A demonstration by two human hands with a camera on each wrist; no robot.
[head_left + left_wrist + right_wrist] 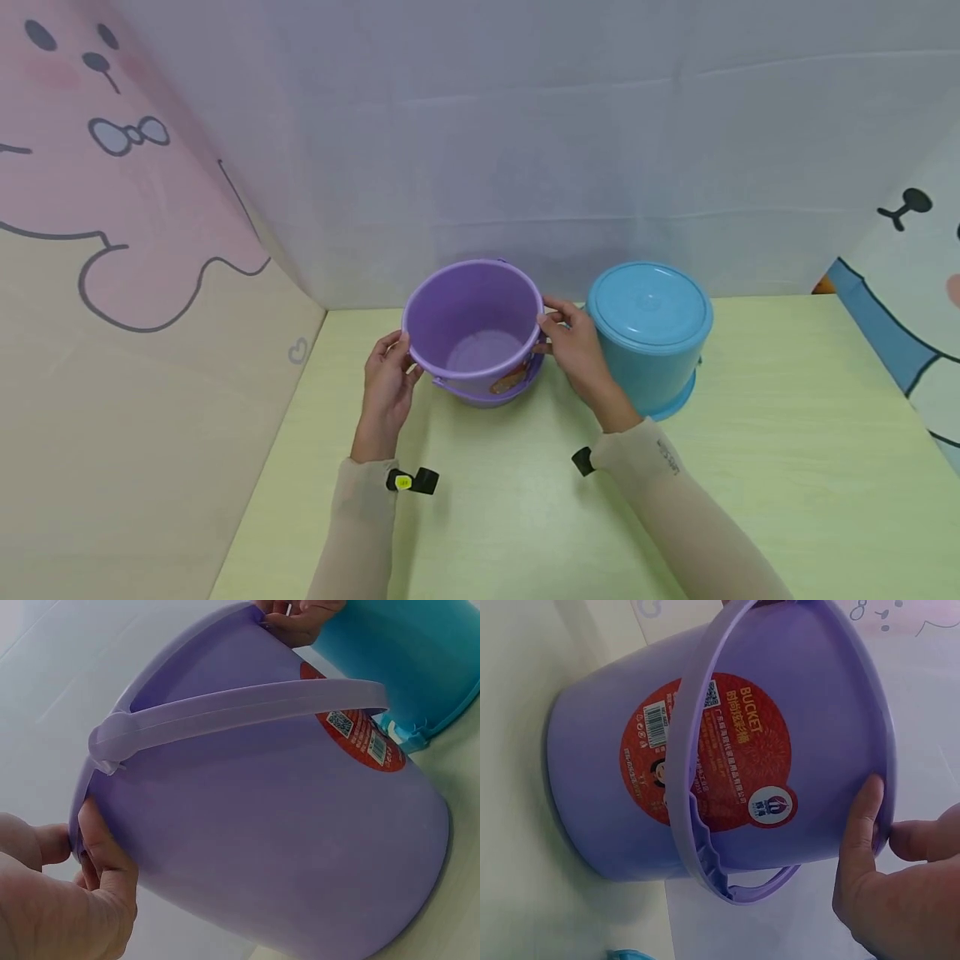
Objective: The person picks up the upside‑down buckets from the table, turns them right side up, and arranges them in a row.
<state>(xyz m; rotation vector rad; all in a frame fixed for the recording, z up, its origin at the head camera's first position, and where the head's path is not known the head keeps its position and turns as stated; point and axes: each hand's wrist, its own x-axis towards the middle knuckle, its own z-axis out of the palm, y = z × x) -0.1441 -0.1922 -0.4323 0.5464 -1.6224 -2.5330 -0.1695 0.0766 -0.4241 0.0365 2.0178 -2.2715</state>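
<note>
A purple bucket [480,333] stands upright on the table, its mouth facing up and its inside bare. My left hand [387,385] pinches the rim on the left, thumb on one side and fingers under the lip, as the left wrist view shows. On the opposite side my right hand [573,346] pinches the rim too. The bucket's handle [255,709] hangs down along the front. A red round label [727,750] with "BUCKET" printed on it sits on the outer wall, partly covered by the handle.
Just right of my right hand a blue bucket [652,367] stands upside down, its base [648,308] upward. The pale green table [787,433] meets a white cloth wall [525,150] behind both buckets. A pink cartoon panel [150,200] rises at the left.
</note>
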